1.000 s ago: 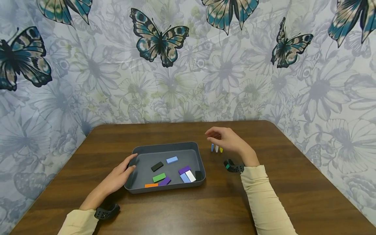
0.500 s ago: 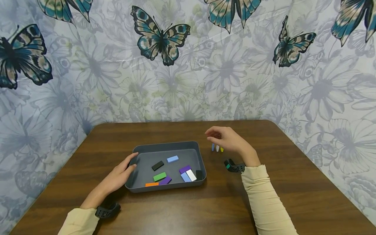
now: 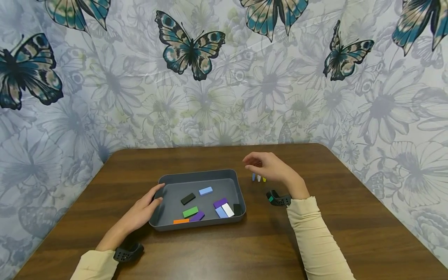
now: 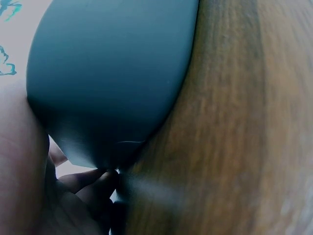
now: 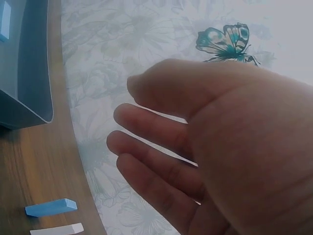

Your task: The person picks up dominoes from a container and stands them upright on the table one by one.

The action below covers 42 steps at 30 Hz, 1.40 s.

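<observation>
A grey rectangular tray stands on the table, with several flat domino-like blocks lying inside. My left hand grips its left side, thumb over the rim. In the left wrist view, fingers bend close to the tray's outer wall. My right hand hovers right of the tray with loosely bent fingers, holding nothing; thumb and fingers are apart in the right wrist view. Below it a blue block, a white block and a yellow block stand in a row, partly hidden.
In the tray lie a green block, an orange block, a black block and others in purple, white and light blue. The brown wooden table ends at a butterfly-patterned backdrop.
Very little differs: the right hand has shifted slightly left, and the head view has wobbled a little. The left hand, tray and blocks keep their places.
</observation>
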Each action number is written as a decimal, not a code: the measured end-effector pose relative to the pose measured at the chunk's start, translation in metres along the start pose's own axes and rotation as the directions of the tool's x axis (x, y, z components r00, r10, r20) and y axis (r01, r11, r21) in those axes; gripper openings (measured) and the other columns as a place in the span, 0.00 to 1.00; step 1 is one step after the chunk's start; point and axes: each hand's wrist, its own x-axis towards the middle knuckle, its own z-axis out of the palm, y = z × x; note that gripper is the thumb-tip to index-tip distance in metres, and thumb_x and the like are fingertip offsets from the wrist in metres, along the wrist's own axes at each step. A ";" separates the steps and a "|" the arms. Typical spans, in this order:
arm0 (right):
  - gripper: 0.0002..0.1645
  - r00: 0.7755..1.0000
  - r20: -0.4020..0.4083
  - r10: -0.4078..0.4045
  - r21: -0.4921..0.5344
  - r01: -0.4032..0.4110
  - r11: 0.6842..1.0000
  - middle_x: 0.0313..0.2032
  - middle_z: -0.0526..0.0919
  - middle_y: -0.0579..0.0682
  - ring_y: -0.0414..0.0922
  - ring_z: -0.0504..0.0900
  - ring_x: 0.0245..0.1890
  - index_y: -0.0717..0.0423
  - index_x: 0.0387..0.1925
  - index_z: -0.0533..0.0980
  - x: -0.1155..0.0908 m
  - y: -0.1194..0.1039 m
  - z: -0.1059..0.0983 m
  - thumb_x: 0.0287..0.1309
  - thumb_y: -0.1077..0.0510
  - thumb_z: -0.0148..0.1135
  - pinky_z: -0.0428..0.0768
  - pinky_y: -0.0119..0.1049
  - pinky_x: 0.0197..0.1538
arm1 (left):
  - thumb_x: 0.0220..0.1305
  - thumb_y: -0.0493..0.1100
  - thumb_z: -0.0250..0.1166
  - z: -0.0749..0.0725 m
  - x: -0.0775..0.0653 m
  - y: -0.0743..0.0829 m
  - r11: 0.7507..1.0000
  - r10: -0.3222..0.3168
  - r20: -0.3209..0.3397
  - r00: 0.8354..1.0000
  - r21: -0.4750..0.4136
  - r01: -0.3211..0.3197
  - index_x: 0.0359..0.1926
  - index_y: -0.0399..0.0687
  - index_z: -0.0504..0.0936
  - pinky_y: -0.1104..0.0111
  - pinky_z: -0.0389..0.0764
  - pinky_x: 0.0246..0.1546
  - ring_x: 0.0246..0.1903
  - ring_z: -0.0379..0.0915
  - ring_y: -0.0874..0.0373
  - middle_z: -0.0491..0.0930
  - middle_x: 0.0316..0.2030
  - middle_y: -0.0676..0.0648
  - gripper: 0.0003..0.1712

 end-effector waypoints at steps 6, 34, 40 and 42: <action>0.15 1.000 0.016 0.008 -0.011 -0.007 1.000 0.47 0.88 0.46 0.45 0.86 0.50 0.52 0.56 0.81 0.002 0.001 0.002 0.72 0.54 0.63 0.82 0.46 0.55 | 0.83 0.52 0.47 0.000 0.000 0.001 1.000 0.000 -0.005 1.000 -0.002 0.000 0.82 0.49 0.50 0.32 0.57 0.70 0.77 0.48 0.30 0.48 0.80 0.32 0.35; 0.13 0.994 0.104 -0.039 0.012 0.038 0.999 0.46 0.88 0.43 0.41 0.85 0.49 0.52 0.54 0.82 0.010 -0.011 0.022 0.71 0.56 0.64 0.83 0.44 0.56 | 0.83 0.51 0.46 -0.001 -0.002 0.002 1.000 0.002 0.005 1.000 -0.002 -0.002 0.82 0.49 0.49 0.32 0.58 0.69 0.76 0.49 0.30 0.48 0.80 0.32 0.34; 0.12 0.990 0.132 -0.057 0.023 0.054 0.998 0.46 0.88 0.43 0.39 0.85 0.48 0.51 0.53 0.82 0.010 -0.017 0.026 0.71 0.56 0.64 0.83 0.41 0.55 | 0.83 0.51 0.46 -0.001 -0.002 0.002 1.000 0.003 0.004 1.000 0.002 -0.003 0.82 0.49 0.50 0.33 0.59 0.69 0.76 0.49 0.30 0.48 0.80 0.32 0.34; 0.12 0.988 0.143 -0.059 0.022 0.056 0.998 0.46 0.88 0.44 0.39 0.85 0.48 0.51 0.53 0.82 0.010 -0.019 0.026 0.71 0.56 0.63 0.83 0.40 0.54 | 0.83 0.51 0.46 -0.001 -0.002 0.002 1.000 0.005 0.001 1.000 0.004 -0.005 0.82 0.49 0.50 0.33 0.59 0.70 0.77 0.49 0.30 0.49 0.80 0.32 0.34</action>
